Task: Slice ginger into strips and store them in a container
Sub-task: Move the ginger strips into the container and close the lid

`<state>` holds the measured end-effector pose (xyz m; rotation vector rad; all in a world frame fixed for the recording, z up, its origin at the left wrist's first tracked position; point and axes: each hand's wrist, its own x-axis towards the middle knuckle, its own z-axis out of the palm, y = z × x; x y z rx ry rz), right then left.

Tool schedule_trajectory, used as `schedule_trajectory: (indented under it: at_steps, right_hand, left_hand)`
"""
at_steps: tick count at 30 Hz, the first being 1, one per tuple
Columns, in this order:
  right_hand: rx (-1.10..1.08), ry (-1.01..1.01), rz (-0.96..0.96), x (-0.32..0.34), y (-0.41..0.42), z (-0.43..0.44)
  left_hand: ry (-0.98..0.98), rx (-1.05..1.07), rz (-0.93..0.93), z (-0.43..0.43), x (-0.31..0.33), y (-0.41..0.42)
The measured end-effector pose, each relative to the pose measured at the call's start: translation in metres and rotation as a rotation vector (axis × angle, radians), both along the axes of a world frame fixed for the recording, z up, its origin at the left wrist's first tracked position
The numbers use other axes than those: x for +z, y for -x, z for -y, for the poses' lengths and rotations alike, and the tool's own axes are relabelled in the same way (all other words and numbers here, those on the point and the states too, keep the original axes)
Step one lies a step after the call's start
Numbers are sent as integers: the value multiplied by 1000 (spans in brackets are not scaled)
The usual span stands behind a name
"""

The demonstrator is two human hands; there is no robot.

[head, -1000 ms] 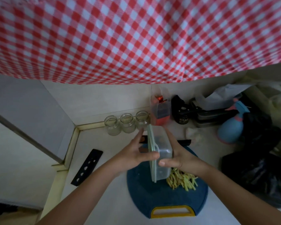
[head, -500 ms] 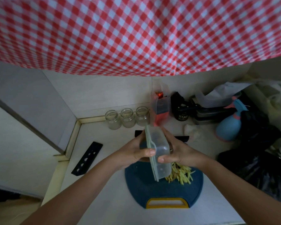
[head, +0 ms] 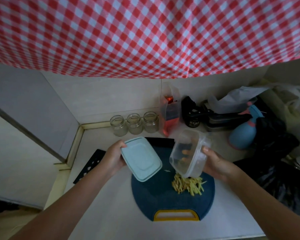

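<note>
The lid is now off the container: my left hand fingers clasp it over the cutting board's left edge, my right hand fingers wrap the container above the board's ginger strips, so I judge filling comes next.

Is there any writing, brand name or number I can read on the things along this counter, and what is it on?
Nothing here can be read for certain.
On the black jar: a pale label with print, too blurred to read.
On the red and blue pouch: coloured panels only; any lettering is too blurred to read.
On the lid, the container and the glass jars: no markings show.
</note>
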<state>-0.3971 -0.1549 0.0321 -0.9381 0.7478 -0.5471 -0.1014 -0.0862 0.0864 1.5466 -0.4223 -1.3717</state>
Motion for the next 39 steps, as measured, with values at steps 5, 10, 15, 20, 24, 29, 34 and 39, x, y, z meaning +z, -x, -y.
schedule_trajectory:
  at_steps: [5, 10, 15, 20, 24, 29, 34, 39]
  right_hand:
    - [7, -45, 17, -10, -6, -3]
    - [101, -31, 27, -1, -30, -17]
    - [141, -57, 52, -3, -53, -22]
    - [173, -117, 49, -11, -64, -26]
    - [138, -134, 70, -8, -65, -27]
    - [110, -189, 280, -6, -65, -26]
    - [177, -146, 349, -8, -76, -24]
    - [356, 94, -98, -6, -59, -7]
  left_hand:
    - [-17, 290, 11, -21, -33, -52]
    - [-4, 523, -82, -52, -79, -97]
    - [-19, 579, -112, -51, -95, -88]
    - [-244, 565, 261, -21, -86, -72]
    - [-303, 387, 651, -10, -82, -69]
    - [-206, -9, 532, -8, -60, -22]
    - [-238, -428, -65, -13, -33, 22]
    - [-192, -262, 187, -20, -37, 2]
